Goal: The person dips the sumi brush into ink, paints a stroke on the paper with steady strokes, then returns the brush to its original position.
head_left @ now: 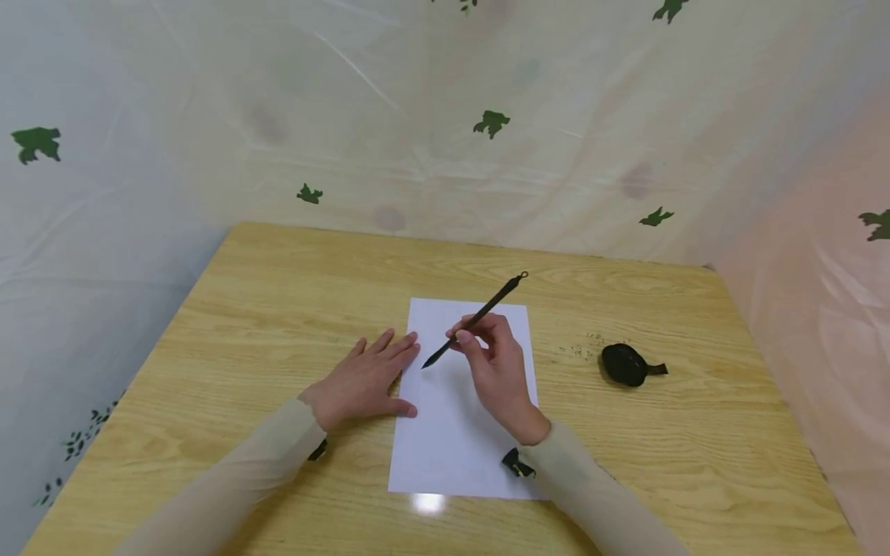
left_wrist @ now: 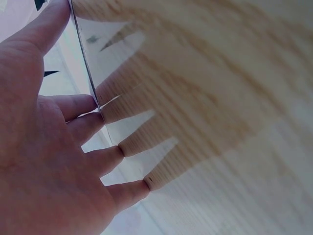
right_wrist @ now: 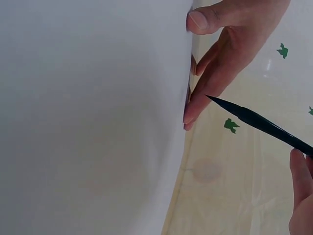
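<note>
on the far left, a pale cloth printed with green birds (head_left: pixel 104 224) hangs beside and behind a light yellow-brown wood-grained table (head_left: pixel 243 332). a cream sleeve (head_left: pixel 257 455) reaches in from the lower left, ending at the left hand (head_left: pixel 361 386). that hand lies palm down, its fingers straight and spread, grasping nothing; the tips of thumb, index and middle finger rest on the left edge of a plain white rectangular sheet of paper (head_left: pixel 434 455), while the ring and little fingers lie on the wood. the sheet is flat on the table, its long axis running away from the person with a slight slant.

above the sheet is a slim black brush with a pointed tip and a small loop at its end (head_left: pixel 495 301). its long axis runs diagonally: the tip points down-left, toward the person and the left hand, and the looped end points up-right, away. in the right wrist view the tip stands clear of the paper. the right hand (head_left: pixel 501 378) pinches the shaft between thumb and fingers, nearer the tip than the loop.

further right, past a second cream sleeve (head_left: pixel 584 479), small dark marks (head_left: pixel 577 352) dot the wood just left of a small black rounded dish with a short handle (head_left: pixel 624 365), the handle pointing right.
</note>
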Motion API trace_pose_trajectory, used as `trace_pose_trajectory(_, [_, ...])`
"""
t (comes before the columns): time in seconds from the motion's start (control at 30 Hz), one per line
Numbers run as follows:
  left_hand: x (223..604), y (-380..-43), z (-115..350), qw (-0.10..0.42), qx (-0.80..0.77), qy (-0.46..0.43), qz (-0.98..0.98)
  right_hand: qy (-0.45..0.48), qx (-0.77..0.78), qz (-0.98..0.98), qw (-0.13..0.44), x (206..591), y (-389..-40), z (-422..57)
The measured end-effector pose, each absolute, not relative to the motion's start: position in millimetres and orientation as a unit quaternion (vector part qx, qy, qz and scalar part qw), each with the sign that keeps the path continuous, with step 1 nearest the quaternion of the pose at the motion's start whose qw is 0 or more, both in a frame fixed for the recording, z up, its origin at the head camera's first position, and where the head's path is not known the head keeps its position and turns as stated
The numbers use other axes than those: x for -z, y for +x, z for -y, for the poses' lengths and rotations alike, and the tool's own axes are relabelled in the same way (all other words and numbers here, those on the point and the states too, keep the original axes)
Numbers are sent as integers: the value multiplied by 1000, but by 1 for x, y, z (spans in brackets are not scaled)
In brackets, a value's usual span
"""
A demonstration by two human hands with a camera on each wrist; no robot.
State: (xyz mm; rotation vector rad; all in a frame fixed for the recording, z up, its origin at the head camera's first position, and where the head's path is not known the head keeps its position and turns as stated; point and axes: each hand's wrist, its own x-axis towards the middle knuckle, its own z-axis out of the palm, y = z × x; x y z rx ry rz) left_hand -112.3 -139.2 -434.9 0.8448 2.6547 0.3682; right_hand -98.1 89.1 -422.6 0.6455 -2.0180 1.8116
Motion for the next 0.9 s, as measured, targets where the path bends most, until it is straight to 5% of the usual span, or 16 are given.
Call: trace_pose_trajectory(0.9, [434, -112, 140, 166, -130, 297, -931, 211, -647, 718, 148, 422, -96, -88])
